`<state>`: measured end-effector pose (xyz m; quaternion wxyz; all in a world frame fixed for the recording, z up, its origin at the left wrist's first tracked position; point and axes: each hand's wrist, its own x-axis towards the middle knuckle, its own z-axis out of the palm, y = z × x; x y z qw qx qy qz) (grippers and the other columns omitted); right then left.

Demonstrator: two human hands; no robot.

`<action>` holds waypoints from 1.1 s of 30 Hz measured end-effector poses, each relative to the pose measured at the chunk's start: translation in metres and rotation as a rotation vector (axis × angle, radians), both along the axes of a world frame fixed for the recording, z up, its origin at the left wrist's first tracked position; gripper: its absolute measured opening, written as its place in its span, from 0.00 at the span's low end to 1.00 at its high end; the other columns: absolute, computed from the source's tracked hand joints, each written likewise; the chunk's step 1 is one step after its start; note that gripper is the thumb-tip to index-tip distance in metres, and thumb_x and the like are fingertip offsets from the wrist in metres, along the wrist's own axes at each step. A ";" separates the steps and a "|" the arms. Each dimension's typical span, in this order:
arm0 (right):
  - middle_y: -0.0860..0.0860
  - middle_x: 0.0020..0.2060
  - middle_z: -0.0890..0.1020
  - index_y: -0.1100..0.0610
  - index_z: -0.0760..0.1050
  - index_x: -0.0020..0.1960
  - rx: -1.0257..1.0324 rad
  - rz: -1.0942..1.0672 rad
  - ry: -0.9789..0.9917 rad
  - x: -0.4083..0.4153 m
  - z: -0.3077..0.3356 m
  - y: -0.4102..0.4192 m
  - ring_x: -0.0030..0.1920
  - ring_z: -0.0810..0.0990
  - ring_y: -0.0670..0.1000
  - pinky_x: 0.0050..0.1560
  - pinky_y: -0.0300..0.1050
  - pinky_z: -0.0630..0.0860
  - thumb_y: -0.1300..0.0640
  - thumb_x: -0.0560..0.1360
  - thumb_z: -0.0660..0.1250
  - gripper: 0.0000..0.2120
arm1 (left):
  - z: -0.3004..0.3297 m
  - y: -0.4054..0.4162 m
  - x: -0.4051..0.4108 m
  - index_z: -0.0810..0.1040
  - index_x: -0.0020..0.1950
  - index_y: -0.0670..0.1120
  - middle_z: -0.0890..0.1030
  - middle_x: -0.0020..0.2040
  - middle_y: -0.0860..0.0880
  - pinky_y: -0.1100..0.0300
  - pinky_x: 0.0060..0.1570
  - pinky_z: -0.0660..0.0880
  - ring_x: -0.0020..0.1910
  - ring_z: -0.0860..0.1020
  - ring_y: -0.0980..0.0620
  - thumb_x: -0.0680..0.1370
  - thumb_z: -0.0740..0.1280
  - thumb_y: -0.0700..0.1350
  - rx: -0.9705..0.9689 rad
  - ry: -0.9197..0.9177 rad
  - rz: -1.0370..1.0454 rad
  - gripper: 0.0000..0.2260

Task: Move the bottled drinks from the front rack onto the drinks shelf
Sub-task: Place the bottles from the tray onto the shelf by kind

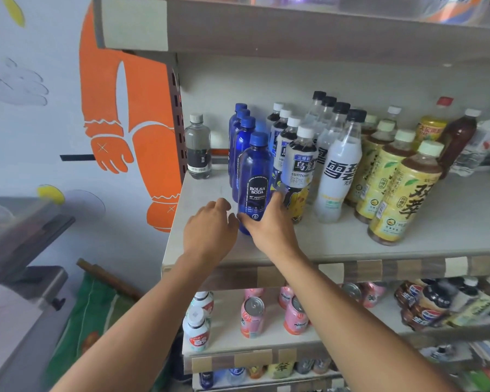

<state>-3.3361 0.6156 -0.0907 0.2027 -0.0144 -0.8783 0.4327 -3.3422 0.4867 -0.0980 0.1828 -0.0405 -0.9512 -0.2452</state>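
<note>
Blue bottle (253,182) — right hand (269,224) gripping, left hand (210,230) beside

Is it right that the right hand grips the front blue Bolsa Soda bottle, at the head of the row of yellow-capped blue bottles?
Not quite: the head view shows blue caps on that row. The right hand does grip the front blue Bolsa Soda bottle.

Two bare, sleeveless forearms

On the shelf (337,244): 4 blue soda bottles (253,176), 4 oolong tea bottles (299,168), 4 white-labelled bottles (338,176), 4 yellow tea bottles (402,193), 1 small clear bottle (197,148).
</note>
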 end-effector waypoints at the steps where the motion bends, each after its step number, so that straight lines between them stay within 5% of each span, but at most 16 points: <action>1: 0.53 0.60 0.78 0.57 0.63 0.59 0.022 0.006 0.000 -0.002 0.000 0.001 0.57 0.78 0.57 0.47 0.46 0.73 0.49 0.70 0.76 0.28 | -0.001 0.001 0.000 0.74 0.61 0.47 0.80 0.56 0.48 0.50 0.51 0.76 0.55 0.78 0.45 0.80 0.60 0.49 -0.017 -0.002 0.003 0.12; 33: 0.57 0.62 0.78 0.60 0.65 0.66 0.147 -0.012 -0.146 -0.010 0.011 -0.003 0.60 0.77 0.59 0.50 0.46 0.72 0.48 0.75 0.71 0.27 | 0.007 -0.003 0.015 0.73 0.61 0.47 0.81 0.57 0.47 0.49 0.52 0.76 0.54 0.79 0.45 0.80 0.60 0.49 -0.089 0.010 0.022 0.12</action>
